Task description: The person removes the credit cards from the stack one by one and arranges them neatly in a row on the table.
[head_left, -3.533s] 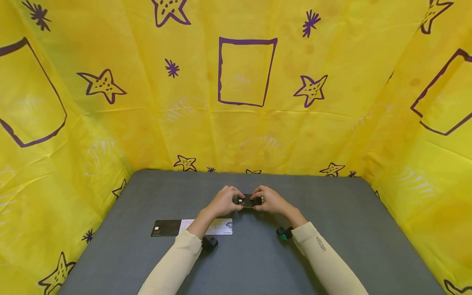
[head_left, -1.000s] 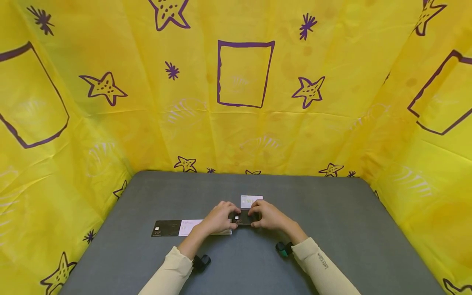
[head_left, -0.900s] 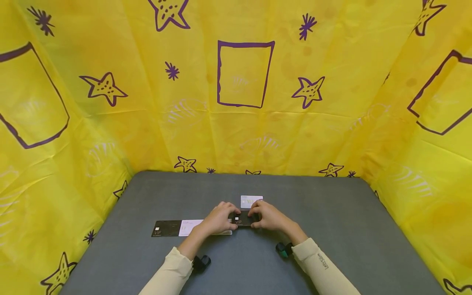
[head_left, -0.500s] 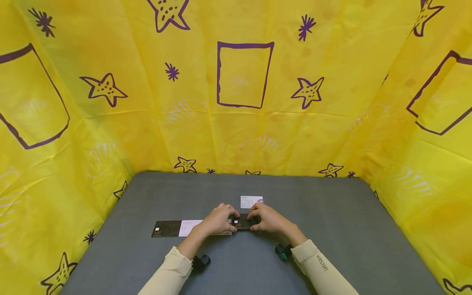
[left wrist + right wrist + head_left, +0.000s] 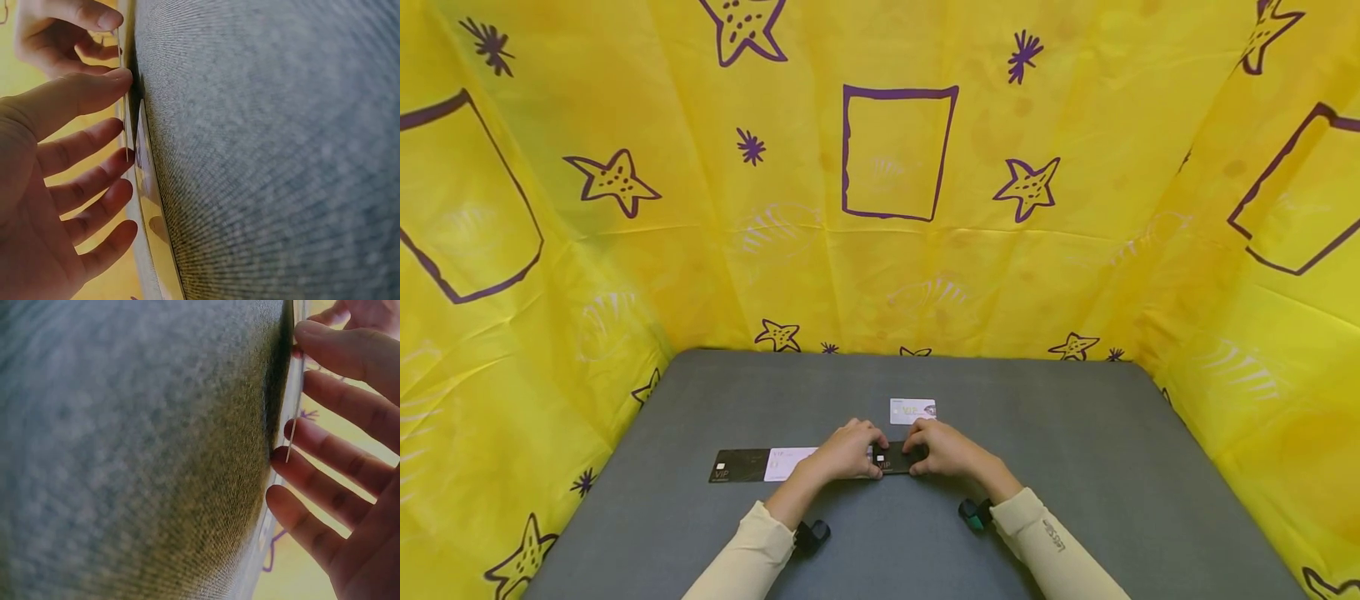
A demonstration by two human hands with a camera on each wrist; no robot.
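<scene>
Both hands are pinching one black card (image 5: 897, 457) by its short ends — left hand (image 5: 845, 451) at 9 o'clock, right hand (image 5: 946, 448) at 3 — probably squaring it just off the mat (image 5: 1075, 433), beside the row's white card (image 5: 786, 463).

"VIP" reads in pale letters on the black card (image 5: 738, 465) lying at the left of the grey table. The same word, "VIP", shows on the black card (image 5: 897, 458) between the two hands. Lettering on the white cards and the right sleeve is too small to read.
</scene>
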